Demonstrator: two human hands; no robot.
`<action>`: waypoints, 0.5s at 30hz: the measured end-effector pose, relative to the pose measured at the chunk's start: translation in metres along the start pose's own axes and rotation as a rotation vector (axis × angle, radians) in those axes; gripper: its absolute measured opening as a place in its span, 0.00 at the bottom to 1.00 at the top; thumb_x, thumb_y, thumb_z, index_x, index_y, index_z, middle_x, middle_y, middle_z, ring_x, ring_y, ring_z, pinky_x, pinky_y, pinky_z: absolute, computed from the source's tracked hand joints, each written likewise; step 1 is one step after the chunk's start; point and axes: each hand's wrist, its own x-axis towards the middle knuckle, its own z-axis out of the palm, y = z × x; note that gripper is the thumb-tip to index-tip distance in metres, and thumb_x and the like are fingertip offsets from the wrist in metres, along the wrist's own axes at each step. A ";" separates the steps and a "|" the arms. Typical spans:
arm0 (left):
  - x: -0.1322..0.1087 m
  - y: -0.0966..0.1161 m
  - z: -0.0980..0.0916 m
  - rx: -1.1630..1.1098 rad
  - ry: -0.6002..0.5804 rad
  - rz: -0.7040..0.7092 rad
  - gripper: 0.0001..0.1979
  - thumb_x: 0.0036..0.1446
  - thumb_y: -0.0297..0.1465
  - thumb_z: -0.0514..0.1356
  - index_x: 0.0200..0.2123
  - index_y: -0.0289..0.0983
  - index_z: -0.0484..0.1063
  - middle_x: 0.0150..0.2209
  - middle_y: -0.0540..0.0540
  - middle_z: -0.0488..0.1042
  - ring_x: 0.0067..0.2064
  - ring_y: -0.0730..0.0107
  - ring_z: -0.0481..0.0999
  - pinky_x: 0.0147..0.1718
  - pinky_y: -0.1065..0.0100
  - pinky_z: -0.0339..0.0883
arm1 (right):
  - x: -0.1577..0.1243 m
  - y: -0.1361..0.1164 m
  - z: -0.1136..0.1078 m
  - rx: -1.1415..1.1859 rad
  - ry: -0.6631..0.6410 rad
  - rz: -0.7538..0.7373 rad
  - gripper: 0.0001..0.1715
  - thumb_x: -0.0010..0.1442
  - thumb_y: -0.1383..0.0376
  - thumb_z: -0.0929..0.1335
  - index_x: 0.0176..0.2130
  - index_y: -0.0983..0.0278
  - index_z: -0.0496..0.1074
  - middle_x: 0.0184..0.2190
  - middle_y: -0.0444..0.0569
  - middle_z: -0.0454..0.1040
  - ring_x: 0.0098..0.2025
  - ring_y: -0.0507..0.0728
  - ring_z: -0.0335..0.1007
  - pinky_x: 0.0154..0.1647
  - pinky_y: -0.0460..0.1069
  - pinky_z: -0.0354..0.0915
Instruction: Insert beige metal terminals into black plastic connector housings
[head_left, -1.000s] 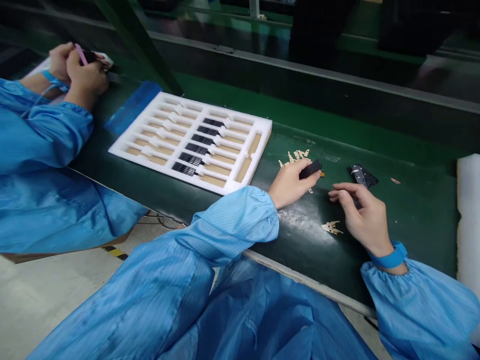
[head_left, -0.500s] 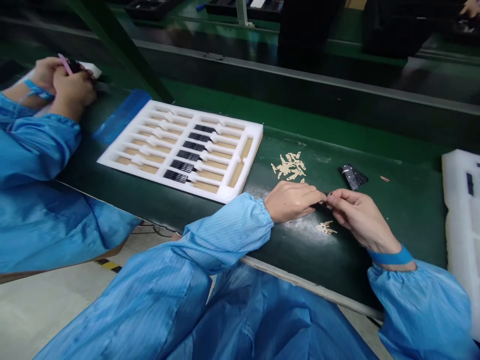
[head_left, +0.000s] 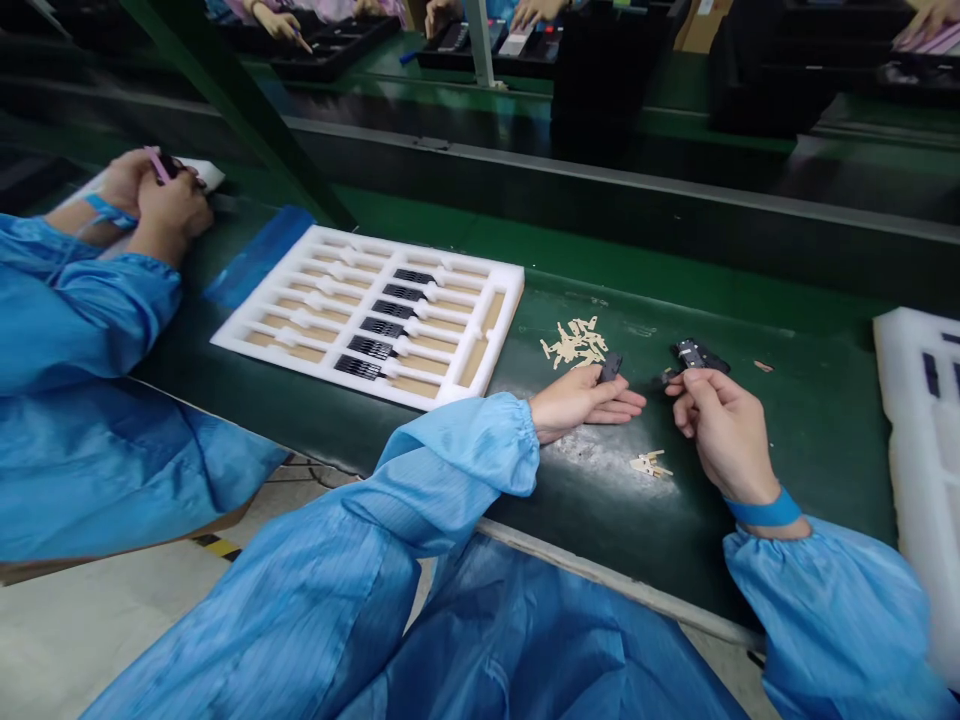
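My left hand [head_left: 577, 402] rests low on the green bench, and a small black part [head_left: 611, 367] stands at its thumb and forefinger. My right hand [head_left: 721, 432] is raised a little, pinching a small dark piece [head_left: 667, 378] at its fingertips. Just past those fingers lies a black component [head_left: 697, 355], partly hidden by them. A heap of tan flat metal pieces [head_left: 576, 342] sits left of it, and a few more [head_left: 649, 464] lie between my hands, nearer the bench edge.
A white foam tray [head_left: 510, 290] holds a row of black comb-like parts. Another foam tray [head_left: 919, 450] stands at the right edge. At the left, a co-worker's hands [head_left: 161, 195] hold a pink-handled tool. Several people work at a farther bench.
My hands have moved apart from their meeting point. The right hand has moved up and right, nearer the black component; the left has slid slightly left. The view has tilted up.
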 end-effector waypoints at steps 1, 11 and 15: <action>0.002 0.002 -0.003 -0.039 0.050 0.031 0.08 0.71 0.29 0.55 0.37 0.33 0.65 0.43 0.35 0.79 0.44 0.68 0.82 0.56 0.58 0.72 | 0.000 0.000 0.000 -0.003 -0.004 -0.001 0.16 0.62 0.52 0.73 0.35 0.63 0.75 0.28 0.46 0.74 0.20 0.48 0.60 0.16 0.43 0.54; 0.001 0.009 -0.006 0.074 0.099 0.188 0.10 0.72 0.32 0.52 0.42 0.32 0.69 0.42 0.37 0.79 0.33 0.70 0.81 0.37 0.67 0.76 | -0.006 -0.003 0.002 -0.093 -0.050 -0.056 0.17 0.62 0.52 0.73 0.36 0.63 0.76 0.25 0.44 0.72 0.21 0.48 0.61 0.19 0.44 0.56; 0.003 -0.004 -0.004 0.157 -0.039 0.040 0.07 0.68 0.21 0.54 0.47 0.31 0.68 0.39 0.39 0.79 0.34 0.71 0.81 0.40 0.67 0.76 | -0.014 -0.010 0.007 -0.192 -0.087 -0.125 0.15 0.56 0.55 0.77 0.34 0.64 0.75 0.23 0.43 0.71 0.23 0.49 0.64 0.24 0.45 0.63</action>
